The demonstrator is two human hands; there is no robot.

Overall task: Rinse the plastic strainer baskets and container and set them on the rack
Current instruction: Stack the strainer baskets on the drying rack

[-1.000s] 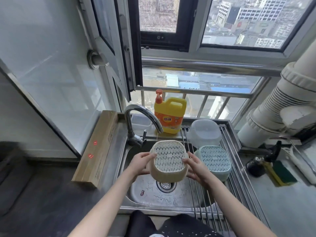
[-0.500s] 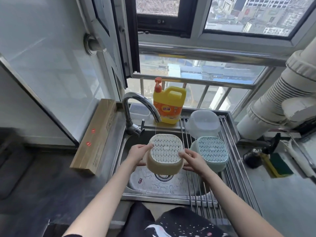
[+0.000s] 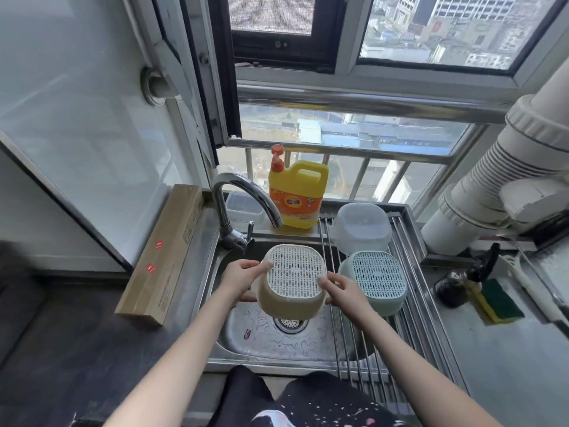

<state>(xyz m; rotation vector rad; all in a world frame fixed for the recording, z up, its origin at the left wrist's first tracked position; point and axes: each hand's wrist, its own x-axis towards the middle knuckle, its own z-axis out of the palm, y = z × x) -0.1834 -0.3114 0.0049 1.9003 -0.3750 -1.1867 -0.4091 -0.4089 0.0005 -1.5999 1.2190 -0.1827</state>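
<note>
A beige strainer basket [image 3: 294, 282] hangs upside down over the steel sink [image 3: 261, 337], its slotted bottom facing me. My left hand [image 3: 238, 280] grips its left side and my right hand [image 3: 341, 289] grips its right side. A pale green strainer basket [image 3: 374, 280] lies upside down on the roll-up wire rack [image 3: 354, 349] to the right. Behind it, a clear plastic container [image 3: 361, 228] sits upside down on the same rack.
The faucet [image 3: 243, 204] arches just behind the beige basket. A yellow detergent jug [image 3: 297, 198] and a small clear box [image 3: 243, 206] stand at the back ledge. A long cardboard box [image 3: 163, 254] lies left of the sink; a sponge [image 3: 498, 300] and black object [image 3: 462, 282] lie right.
Both hands keep the same hold on the beige basket over the sink; only the camera has shifted slightly. The rack items have not moved.
</note>
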